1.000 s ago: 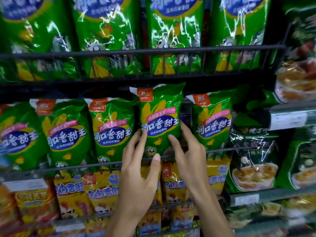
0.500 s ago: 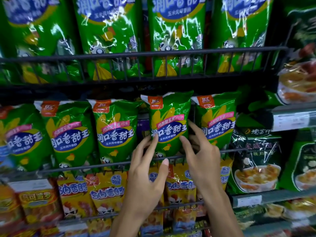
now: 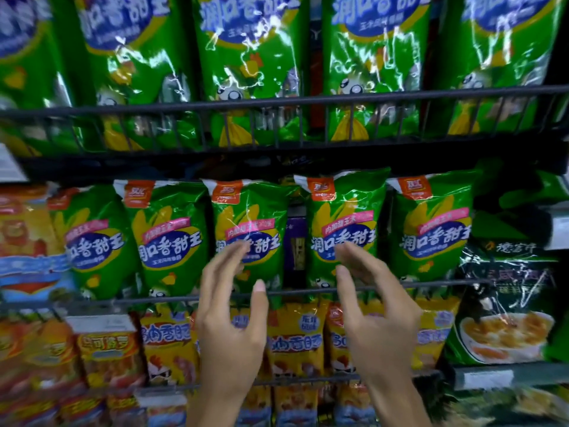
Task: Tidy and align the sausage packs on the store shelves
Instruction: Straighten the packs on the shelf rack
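hovering before green sausage packs (image 3: 345,229), both hands (image 3: 234,318) (image 3: 378,315) spread, holding nothing.

You are facing five small green sausage packs (image 3: 249,232) on the middle shelf (image 3: 308,292), five large green packs (image 3: 246,66) above.

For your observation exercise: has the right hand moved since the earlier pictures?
Yes. The right hand has drawn back from the green sausage pack it touched, now open in front of the wire rail.
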The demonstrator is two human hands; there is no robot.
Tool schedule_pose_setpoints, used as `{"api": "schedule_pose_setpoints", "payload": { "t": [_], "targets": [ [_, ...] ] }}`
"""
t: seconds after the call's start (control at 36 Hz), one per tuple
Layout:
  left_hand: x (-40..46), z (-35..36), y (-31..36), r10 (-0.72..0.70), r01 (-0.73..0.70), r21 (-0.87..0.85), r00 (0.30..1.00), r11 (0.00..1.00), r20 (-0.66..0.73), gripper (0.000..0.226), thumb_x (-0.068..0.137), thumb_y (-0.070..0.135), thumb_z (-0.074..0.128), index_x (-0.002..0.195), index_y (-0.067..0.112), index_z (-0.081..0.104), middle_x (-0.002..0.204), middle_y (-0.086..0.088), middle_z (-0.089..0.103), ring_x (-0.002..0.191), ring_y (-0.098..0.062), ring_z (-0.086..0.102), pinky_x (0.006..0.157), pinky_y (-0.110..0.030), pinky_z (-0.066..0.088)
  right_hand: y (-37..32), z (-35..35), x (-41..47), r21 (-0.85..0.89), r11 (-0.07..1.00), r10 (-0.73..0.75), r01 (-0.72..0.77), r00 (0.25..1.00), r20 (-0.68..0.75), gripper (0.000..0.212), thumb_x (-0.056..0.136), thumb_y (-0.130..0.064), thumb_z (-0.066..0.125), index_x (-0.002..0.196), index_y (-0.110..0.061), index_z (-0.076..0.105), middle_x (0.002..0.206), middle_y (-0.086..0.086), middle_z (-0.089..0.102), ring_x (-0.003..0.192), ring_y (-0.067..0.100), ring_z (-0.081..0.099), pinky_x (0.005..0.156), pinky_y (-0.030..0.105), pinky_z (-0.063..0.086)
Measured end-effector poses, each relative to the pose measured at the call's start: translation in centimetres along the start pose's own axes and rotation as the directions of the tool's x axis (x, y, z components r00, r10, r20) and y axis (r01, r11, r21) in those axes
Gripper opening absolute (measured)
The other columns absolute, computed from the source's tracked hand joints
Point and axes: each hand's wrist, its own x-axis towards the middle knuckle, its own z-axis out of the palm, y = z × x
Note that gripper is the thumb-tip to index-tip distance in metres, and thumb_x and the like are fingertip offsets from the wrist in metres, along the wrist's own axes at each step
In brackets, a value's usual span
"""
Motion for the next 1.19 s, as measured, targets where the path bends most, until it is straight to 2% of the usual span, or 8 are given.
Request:
{"api": "schedule_pose_setpoints", "payload": {
  "t": [0.19,0.31,0.5,0.64,0.78,0.86,1.06,1.19],
  "targets": [
    [1.1,-2.9,-2.4,-0.191,0.189,0.065,0.981,0.980,0.041,0.061,0.096,0.039,0.057,0.152,0.049,0.032,0.152,0.025,0.035,0.138,0.000,0.040,0.112,-0.049,0.045,-1.8,5.6,-0.7,-0.185,0.973,0.198,-0.139,0.913,0.357,0.064,0.096,-0.046,0.064,0.153,-0.042,0.035,0.145,-0.024,0.051,0.130,-0.012,0.044,0.107,0.014,0.041],
    [1.4,-3.8,-2.8,-0.156,0.147,0.079,0.978,0.986,0.137,0.059,0.096,0.046,0.054,0.149,0.057,0.030,0.150,0.034,0.034,0.140,-0.001,0.040,0.114,-0.046,0.045,-1.9,7.1,-0.4,-0.306,0.944,0.223,-0.126,0.924,0.309,0.071,0.094,-0.055,0.061,0.156,-0.033,0.033,0.132,-0.011,0.065,0.118,0.008,0.061,0.094,0.026,0.053],
    [1.7,-3.5,-1.9,-0.051,0.058,-0.053,0.991,0.997,0.122,0.047,0.101,0.036,0.056,0.147,0.044,0.048,0.153,0.029,0.040,0.147,-0.004,0.034,0.118,-0.040,0.036,-2.1,7.8,0.4,-0.167,0.974,0.185,-0.152,0.961,0.207,0.059,0.092,-0.045,0.070,0.147,-0.029,0.053,0.112,-0.028,0.066,0.088,-0.013,0.062,0.083,0.020,0.058],
    [2.6,-3.7,-2.3,-0.043,0.064,-0.141,0.988,0.988,0.146,0.045,0.104,0.031,0.057,0.147,0.043,0.049,0.149,0.030,0.043,0.141,-0.013,0.046,0.113,-0.044,0.044,-2.7,7.5,1.1,-0.183,0.976,0.146,-0.115,0.975,0.166,0.057,0.093,-0.039,0.071,0.146,-0.032,0.052,0.105,-0.051,0.045,0.090,-0.028,0.052,0.081,-0.001,0.043],
    [2.0,-3.2,-3.3,0.007,-0.006,-0.006,0.982,1.000,0.187,0.048,0.103,0.034,0.056,0.149,0.041,0.048,0.145,0.017,0.043,0.138,0.001,0.040,0.109,-0.010,0.035,-1.8,6.7,0.7,-0.286,0.947,0.230,-0.149,0.934,0.274,0.061,0.094,-0.044,0.068,0.150,-0.035,0.046,0.096,-0.038,0.059,0.076,-0.010,0.062,0.073,0.019,0.058],
    [1.8,-3.4,-3.7,0.009,-0.020,0.045,0.971,0.999,0.239,0.054,0.100,0.035,0.055,0.151,0.046,0.043,0.148,0.018,0.038,0.141,-0.001,0.037,0.111,-0.006,0.029,-1.8,6.5,0.1,-0.328,0.931,0.259,-0.159,0.922,0.289,0.064,0.095,-0.048,0.064,0.153,-0.034,0.041,0.089,-0.033,0.058,0.066,-0.002,0.062,0.068,0.028,0.060],
    [1.8,-3.8,-3.2,0.014,-0.028,0.041,0.953,0.999,0.301,0.054,0.100,0.039,0.053,0.151,0.050,0.039,0.157,0.027,0.029,0.148,-0.001,0.028,0.115,-0.023,0.030,-1.9,6.2,0.2,-0.285,0.940,0.260,-0.187,0.933,0.249,0.064,0.091,-0.048,0.069,0.149,-0.033,0.047,0.112,-0.021,0.071,0.099,0.001,0.068,0.084,0.032,0.061],
    [1.6,-3.9,-3.0,0.154,-0.184,0.097,0.953,0.978,0.262,0.057,0.103,0.021,0.058,0.156,0.034,0.039,0.166,0.018,0.018,0.156,-0.016,0.019,0.123,-0.040,0.028,-3.0,5.1,-0.2,-0.203,0.967,0.192,-0.155,0.964,0.181,0.069,0.091,-0.038,0.073,0.152,-0.035,0.043,0.143,-0.019,0.056,0.127,-0.002,0.054,0.105,0.026,0.051]
  ]
}}
